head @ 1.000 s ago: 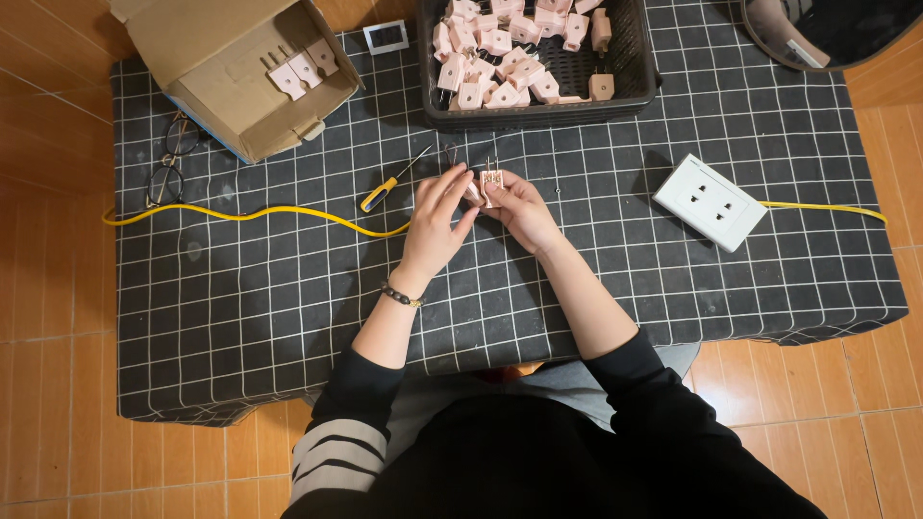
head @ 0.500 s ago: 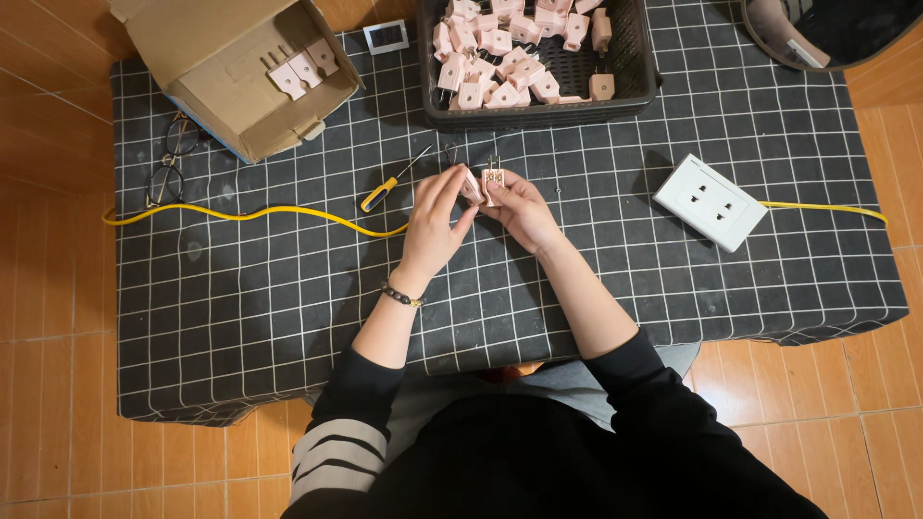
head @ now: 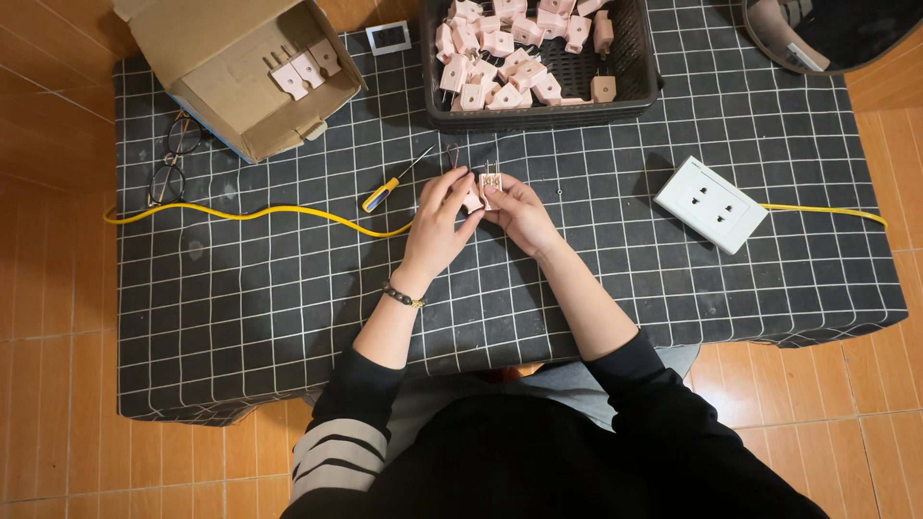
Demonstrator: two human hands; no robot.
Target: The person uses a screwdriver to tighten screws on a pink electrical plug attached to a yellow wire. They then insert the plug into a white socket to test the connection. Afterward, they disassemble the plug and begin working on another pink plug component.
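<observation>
Together, left hand (head: 437, 219) and right hand (head: 517, 209) pinch (fingertips only) a pink plug (head: 484, 188).

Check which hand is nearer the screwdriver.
Left. The left hand is just right of the screwdriver, apart from it. The right hand is farther right, beyond the left. Both hold a pink plug between them.

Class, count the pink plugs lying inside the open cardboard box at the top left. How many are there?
3. The pink plugs lie in a row on the inner wall of the cardboard box: one, one, one. More may be hidden deeper inside.
</observation>
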